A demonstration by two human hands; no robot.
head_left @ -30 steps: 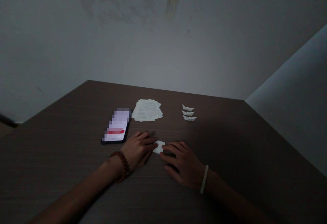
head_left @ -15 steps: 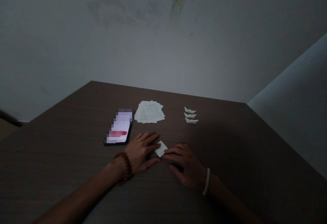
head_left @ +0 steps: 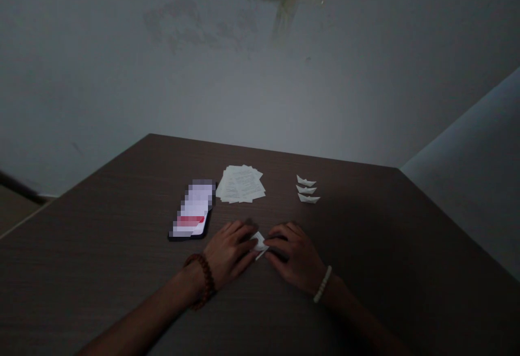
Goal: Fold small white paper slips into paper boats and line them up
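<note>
A small folded piece of white paper [head_left: 260, 240] lies on the table between my hands, with one edge lifted toward me. My left hand [head_left: 228, 253], with a brown bead bracelet at the wrist, pinches its left side between thumb and fingers. At the right corner my right hand [head_left: 296, 256], wearing a pale bead bracelet, grips the paper the same way. The fingertips cover parts of the folds. Beyond the right hand stand three little paper boats [head_left: 307, 189] in a column.
A stack of printed paper sheets [head_left: 240, 184] lies fanned out behind my left hand. To its left is a phone [head_left: 193, 209] with a lit, blurred screen. The dark wooden table [head_left: 122, 199] meets a grey wall [head_left: 260, 90] at the back.
Both thumbs have closed in on the paper, and its near edge now lifts where it lay flat before. My right hand has shifted slightly closer to my left. The view has tilted a little.
</note>
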